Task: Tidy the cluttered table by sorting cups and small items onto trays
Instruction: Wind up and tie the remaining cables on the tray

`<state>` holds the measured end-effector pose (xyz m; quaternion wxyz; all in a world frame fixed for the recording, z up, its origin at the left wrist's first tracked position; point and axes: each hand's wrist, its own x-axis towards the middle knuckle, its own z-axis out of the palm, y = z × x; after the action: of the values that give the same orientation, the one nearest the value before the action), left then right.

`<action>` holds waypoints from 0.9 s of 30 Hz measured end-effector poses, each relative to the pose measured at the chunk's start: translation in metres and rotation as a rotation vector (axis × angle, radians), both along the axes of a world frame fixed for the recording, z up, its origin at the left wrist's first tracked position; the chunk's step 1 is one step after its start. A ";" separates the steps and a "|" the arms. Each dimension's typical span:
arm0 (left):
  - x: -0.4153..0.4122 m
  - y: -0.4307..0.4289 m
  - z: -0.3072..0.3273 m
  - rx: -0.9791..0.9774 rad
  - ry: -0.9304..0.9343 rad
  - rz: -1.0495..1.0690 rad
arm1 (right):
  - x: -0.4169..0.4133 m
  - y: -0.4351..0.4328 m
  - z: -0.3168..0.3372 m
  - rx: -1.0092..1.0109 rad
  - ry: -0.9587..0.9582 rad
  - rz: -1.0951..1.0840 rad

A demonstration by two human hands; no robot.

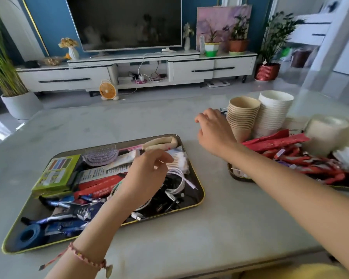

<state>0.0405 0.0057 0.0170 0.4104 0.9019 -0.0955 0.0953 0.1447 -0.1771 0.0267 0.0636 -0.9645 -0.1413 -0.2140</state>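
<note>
a pale stone-look table fills the foreground. behind it, from the left, stand a tall grassy plant in a grey pot, a small orange fan on the floor, a dark tv on a long white cabinet, and a plant in a red pot.

on the table's left lies a gold-rimmed tray holding a green box, a blue tape roll, a purple brush, cotton swabs and a white cable. the left hand hovers over swabs and cable with fingers bent; whether it grips anything cannot be told. the right hand hangs just beside 1 stack of brown cups, fingers loosely curled, nothing visible in them. a stack of white cups touches the brown one, behind red packets lying in a second tray. that tray runs off the right edge, and a whitish lump there is too blurred to name.
</note>
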 end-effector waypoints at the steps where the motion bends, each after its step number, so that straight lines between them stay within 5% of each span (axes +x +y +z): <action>1: 0.002 0.002 -0.004 0.002 0.003 -0.007 | 0.007 0.002 0.000 -0.041 0.002 -0.053; 8: 0.008 0.022 -0.010 0.045 -0.040 0.004 | 0.051 -0.001 -0.026 -0.338 0.081 -0.442; 16: -0.004 0.037 -0.010 -0.024 -0.110 0.042 | 0.069 0.007 -0.014 -0.173 0.064 -0.618; 27: -0.014 0.035 -0.008 -0.061 -0.156 0.046 | 0.072 0.007 -0.014 -0.085 -0.094 -0.353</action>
<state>0.0262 0.0404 0.0092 0.4266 0.8808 -0.1035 0.1775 0.2170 -0.1696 0.0132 -0.0222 -0.9650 0.0184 -0.2606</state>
